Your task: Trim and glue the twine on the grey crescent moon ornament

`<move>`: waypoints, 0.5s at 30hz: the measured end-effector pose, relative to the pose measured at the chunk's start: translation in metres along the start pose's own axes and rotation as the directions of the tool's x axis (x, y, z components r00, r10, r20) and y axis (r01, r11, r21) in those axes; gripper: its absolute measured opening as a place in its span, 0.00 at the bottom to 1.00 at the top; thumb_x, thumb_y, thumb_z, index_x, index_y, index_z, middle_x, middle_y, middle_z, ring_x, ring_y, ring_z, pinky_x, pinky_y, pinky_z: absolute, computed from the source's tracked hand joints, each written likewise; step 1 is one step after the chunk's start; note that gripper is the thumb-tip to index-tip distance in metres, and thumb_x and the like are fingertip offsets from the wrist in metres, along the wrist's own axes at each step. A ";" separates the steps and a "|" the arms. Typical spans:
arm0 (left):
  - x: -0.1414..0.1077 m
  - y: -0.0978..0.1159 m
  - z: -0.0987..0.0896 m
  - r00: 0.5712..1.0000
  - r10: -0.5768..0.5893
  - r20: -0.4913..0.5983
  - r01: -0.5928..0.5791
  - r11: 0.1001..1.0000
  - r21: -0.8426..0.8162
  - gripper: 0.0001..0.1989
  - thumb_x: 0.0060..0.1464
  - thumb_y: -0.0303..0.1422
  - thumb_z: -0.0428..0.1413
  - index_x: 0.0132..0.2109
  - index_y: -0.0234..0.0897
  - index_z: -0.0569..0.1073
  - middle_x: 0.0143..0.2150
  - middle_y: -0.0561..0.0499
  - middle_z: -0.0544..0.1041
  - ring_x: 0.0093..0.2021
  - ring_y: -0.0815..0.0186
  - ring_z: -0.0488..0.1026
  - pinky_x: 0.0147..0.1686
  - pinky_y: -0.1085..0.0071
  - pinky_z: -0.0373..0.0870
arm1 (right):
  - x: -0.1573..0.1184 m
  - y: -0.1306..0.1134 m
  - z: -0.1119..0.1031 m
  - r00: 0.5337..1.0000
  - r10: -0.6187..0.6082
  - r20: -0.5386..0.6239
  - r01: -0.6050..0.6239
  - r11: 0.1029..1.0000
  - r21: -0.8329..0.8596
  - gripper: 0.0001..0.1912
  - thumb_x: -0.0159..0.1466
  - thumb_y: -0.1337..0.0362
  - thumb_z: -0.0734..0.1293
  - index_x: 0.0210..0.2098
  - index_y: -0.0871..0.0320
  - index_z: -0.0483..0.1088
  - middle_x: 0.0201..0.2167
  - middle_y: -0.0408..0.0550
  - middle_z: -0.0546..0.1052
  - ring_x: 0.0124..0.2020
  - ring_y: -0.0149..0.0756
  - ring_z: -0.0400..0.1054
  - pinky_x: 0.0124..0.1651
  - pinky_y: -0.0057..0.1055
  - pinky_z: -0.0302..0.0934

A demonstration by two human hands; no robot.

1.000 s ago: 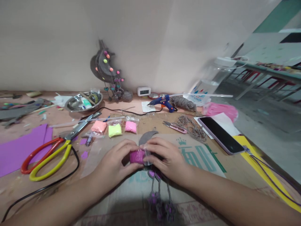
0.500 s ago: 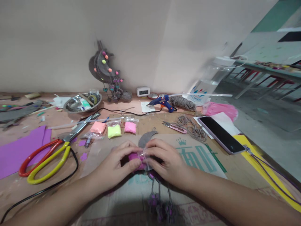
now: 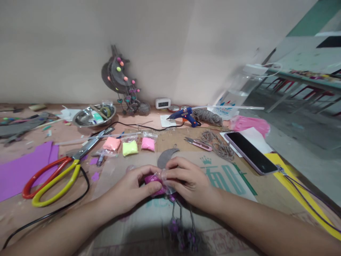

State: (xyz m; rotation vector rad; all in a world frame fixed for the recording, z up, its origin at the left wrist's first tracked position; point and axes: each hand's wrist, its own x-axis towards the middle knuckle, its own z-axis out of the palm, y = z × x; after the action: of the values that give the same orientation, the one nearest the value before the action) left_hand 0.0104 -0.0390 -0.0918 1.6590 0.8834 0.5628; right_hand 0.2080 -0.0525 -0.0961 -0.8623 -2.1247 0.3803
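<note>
A small clear plastic bag of magenta clay is held between my two hands at the middle of the table. My left hand is closed round its filled end, thumb on top. The fingers of my right hand pinch the clear end of the bag. Just beyond them lies a grey felt crescent moon, partly hidden by my right hand. Grey cords with purple pieces hang out below my hands on the plastic sheet. Bags of orange clay, yellow clay and pink clay lie farther back.
Large scissors and purple sheets lie left. A metal bowl, a finished moon ornament and a blue glue gun are at the back. Thread snips, grey yarn, a phone and a bottle stand right.
The magenta clay bag has turned slightly in my hands and shows more of its shiny side. My right fingers have shifted a little on its clear end.
</note>
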 end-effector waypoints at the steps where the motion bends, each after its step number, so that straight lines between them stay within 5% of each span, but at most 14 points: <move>1: 0.000 0.001 0.000 1.000 0.008 0.019 -0.008 1.000 0.010 0.07 0.56 0.33 0.54 0.41 0.39 0.73 0.38 0.54 0.76 0.39 0.67 0.70 0.39 0.73 0.66 | 0.000 0.000 0.000 1.000 -0.003 -0.002 0.003 1.000 -0.004 0.07 0.64 0.64 0.62 0.36 0.56 0.73 0.35 0.48 0.72 0.37 0.31 0.67 0.40 0.28 0.64; 8: 0.001 0.001 -0.002 0.999 0.007 0.049 -0.005 0.999 -0.051 0.08 0.58 0.35 0.51 0.37 0.36 0.71 0.35 0.52 0.75 0.37 0.66 0.70 0.36 0.73 0.66 | 0.003 0.000 -0.006 0.990 -0.102 0.095 0.108 0.992 -0.058 0.10 0.65 0.66 0.62 0.45 0.56 0.71 0.38 0.49 0.74 0.38 0.31 0.67 0.40 0.28 0.62; 15: 0.000 -0.001 0.001 0.999 0.024 0.034 -0.024 1.000 -0.001 0.10 0.55 0.36 0.54 0.42 0.37 0.71 0.39 0.50 0.75 0.40 0.64 0.70 0.40 0.69 0.67 | 0.002 -0.001 -0.005 0.984 -0.166 0.066 0.174 0.975 -0.141 0.07 0.64 0.65 0.62 0.37 0.58 0.72 0.31 0.47 0.73 0.34 0.32 0.64 0.37 0.30 0.59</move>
State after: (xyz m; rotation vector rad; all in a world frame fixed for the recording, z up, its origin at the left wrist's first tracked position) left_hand 0.0111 -0.0395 -0.0931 1.6762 0.8396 0.5498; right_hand 0.2106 -0.0517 -0.0912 -0.7507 -2.2789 0.1622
